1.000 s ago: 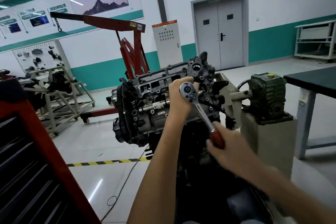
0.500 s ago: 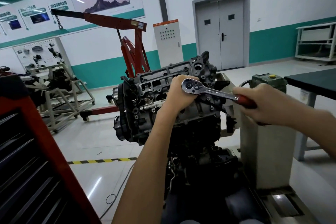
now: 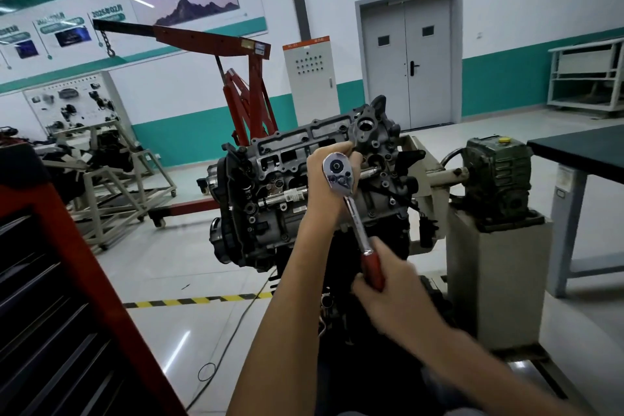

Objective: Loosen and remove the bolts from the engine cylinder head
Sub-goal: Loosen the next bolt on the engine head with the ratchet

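The grey engine cylinder head [image 3: 280, 172] is mounted tilted on a stand, its open top facing me. A chrome ratchet wrench [image 3: 351, 209] with a red handle stands against the head, its round head up and its handle pointing down and to the right. My left hand [image 3: 326, 179] wraps behind the ratchet head and hides the socket and the bolt under it. My right hand [image 3: 388, 284] grips the red handle below the engine; it is blurred.
A red tool cabinet [image 3: 57, 297] fills the lower left. A red engine hoist [image 3: 236, 78] stands behind the engine. To the right are the stand's green gearbox [image 3: 496, 172] on a grey pedestal and a dark-topped table [image 3: 580, 152]. A cable lies on the floor.
My right hand swung the ratchet handle from down-right up to pointing right, then back down to down-right. My left hand stayed behind the ratchet head.
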